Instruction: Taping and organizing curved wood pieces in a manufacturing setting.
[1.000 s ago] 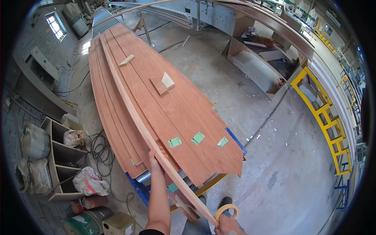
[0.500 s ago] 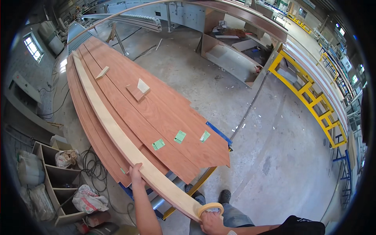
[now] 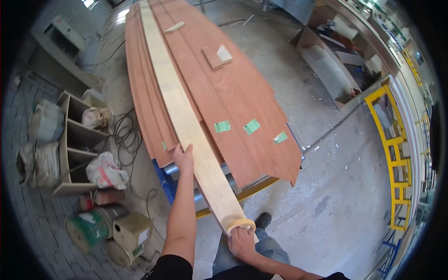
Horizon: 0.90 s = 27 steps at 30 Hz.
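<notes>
A long pale wooden board (image 3: 174, 93) runs lengthwise over reddish-brown wood panels (image 3: 233, 95), its near end jutting out toward me. My left hand (image 3: 183, 157) grips the board's left edge with the thumb on top. At the near end, my right hand (image 3: 243, 243) is closed on a roll of yellowish masking tape (image 3: 250, 223); its fingers reach into the ring and press at the board's end. The underside of that grip is hidden.
Green labels (image 3: 252, 126) and wood offcuts (image 3: 223, 53) lie on the panels. A blue and yellow roller stand (image 3: 164, 179) supports them. On the left are a shelf unit (image 3: 74, 140), cables (image 3: 126, 135) and buckets (image 3: 84, 231). A yellow frame (image 3: 394, 154) stands on the right.
My view has turned left and downward, so the panels and board appear more upright and the buckets show. Both hands keep their holds on the board and the tape.
</notes>
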Available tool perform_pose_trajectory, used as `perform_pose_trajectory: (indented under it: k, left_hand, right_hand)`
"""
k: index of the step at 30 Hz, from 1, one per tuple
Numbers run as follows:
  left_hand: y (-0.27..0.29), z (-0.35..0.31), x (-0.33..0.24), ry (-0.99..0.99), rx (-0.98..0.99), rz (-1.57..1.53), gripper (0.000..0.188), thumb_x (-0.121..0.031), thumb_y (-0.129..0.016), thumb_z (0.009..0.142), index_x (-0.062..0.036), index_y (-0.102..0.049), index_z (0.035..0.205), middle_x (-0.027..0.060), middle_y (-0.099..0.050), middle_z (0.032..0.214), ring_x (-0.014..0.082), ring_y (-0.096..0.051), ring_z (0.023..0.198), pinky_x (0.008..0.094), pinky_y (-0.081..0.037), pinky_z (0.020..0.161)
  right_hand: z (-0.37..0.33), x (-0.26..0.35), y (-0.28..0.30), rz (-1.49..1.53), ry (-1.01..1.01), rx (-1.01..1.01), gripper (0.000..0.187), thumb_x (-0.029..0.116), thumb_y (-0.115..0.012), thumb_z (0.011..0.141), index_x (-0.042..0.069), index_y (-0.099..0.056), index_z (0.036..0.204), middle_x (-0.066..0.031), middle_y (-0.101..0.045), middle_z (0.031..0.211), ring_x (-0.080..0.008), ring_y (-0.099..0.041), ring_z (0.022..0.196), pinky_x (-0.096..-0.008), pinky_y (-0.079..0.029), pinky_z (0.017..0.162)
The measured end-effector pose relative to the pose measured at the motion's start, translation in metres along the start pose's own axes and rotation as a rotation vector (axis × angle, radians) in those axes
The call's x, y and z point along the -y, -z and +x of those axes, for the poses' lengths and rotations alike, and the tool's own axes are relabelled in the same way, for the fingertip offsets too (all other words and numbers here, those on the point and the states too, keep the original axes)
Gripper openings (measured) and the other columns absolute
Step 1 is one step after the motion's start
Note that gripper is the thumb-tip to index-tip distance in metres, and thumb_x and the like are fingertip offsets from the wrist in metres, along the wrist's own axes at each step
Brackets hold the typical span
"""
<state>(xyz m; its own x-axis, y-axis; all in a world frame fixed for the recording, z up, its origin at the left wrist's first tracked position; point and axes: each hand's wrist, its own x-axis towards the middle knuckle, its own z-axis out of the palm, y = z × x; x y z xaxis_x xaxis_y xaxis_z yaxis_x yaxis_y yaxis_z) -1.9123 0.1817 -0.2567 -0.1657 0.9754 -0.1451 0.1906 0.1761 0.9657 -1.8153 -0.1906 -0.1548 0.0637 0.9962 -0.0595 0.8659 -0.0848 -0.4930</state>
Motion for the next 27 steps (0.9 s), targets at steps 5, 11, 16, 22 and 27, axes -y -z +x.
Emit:
perform_pose_trajectory:
  k: [5,11,16,22,27]
  left_hand:
    - [-0.008,-0.035,-0.027,-0.101,-0.214,0.523,0.040,-0.017,-0.076,0.077,-0.0025,-0.067,0.114,0.0166,-0.061,0.113,0.0313,-0.059,0.104,0.0397,-0.046,0.095]
    - [0.035,-0.080,-0.015,-0.228,-0.076,0.590,0.042,-0.021,-0.074,0.082,-0.0027,-0.065,0.118,0.0133,-0.059,0.113,0.0239,-0.061,0.099,0.0345,-0.051,0.087]
    - [0.068,-0.221,-0.031,-0.027,0.240,0.354,0.031,-0.012,-0.069,0.087,-0.0006,-0.066,0.116,0.0095,-0.065,0.105,0.0157,-0.063,0.088,0.0274,-0.052,0.076]
    - [0.077,-0.298,-0.025,0.049,0.520,0.371,0.030,-0.007,-0.070,0.085,-0.0009,-0.067,0.114,0.0097,-0.068,0.104,0.0183,-0.065,0.088,0.0296,-0.053,0.080]
    - [0.075,-0.306,-0.013,0.026,0.575,0.206,0.029,-0.013,-0.070,0.085,-0.0026,-0.068,0.112,0.0125,-0.070,0.102,0.0226,-0.066,0.090,0.0324,-0.052,0.081]
  right_hand:
    - [0.000,-0.004,0.002,0.043,0.009,-0.016,0.036,0.020,-0.069,0.066,0.006,-0.057,0.096,-0.0108,-0.059,0.093,-0.0282,-0.057,0.090,-0.0479,-0.038,0.082]
    - [0.006,-0.005,0.004,0.032,0.051,-0.083,0.037,0.026,-0.071,0.063,0.010,-0.060,0.094,-0.0108,-0.057,0.101,-0.0292,-0.054,0.097,-0.0499,-0.035,0.086]
    - [0.013,-0.012,0.002,-0.010,0.078,-0.104,0.033,0.024,-0.070,0.063,0.010,-0.059,0.091,-0.0092,-0.056,0.098,-0.0276,-0.053,0.097,-0.0479,-0.033,0.084]
    - [0.012,-0.009,-0.008,-0.077,0.169,-0.077,0.037,0.021,-0.072,0.068,0.008,-0.061,0.102,-0.0084,-0.057,0.097,-0.0257,-0.055,0.093,-0.0440,-0.035,0.082]
    - [0.002,-0.022,0.007,-0.091,0.266,-0.019,0.039,0.026,-0.076,0.076,0.006,-0.061,0.105,-0.0078,-0.062,0.093,-0.0259,-0.060,0.086,-0.0389,-0.042,0.073]
